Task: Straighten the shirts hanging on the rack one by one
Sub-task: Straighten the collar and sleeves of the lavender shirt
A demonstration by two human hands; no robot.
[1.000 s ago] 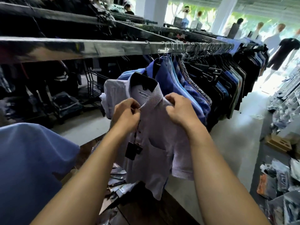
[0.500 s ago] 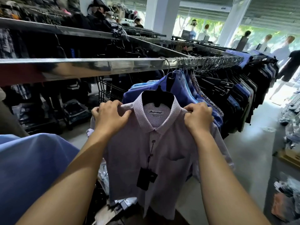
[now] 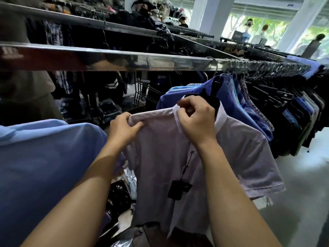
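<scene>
Right now my right hand (image 3: 195, 120) is pinching the collar (image 3: 220, 116) of the pale shirt (image 3: 160, 157), fingers curled tight on the fabric just below the black hanger (image 3: 211, 99), so the neck sits square on it. My left hand (image 3: 124, 127) is gripping the shoulder, bunching the cloth and, I judge, drawing it out along the hanger arm so it is not sagging. The pale shirt is hanging at the near end of the row, front facing me, its black tag (image 3: 179, 190) dangling below the placket. Behind it the blue shirts (image 3: 222, 90) are crowding together on the chrome rail (image 3: 142, 61), waiting their turn.
</scene>
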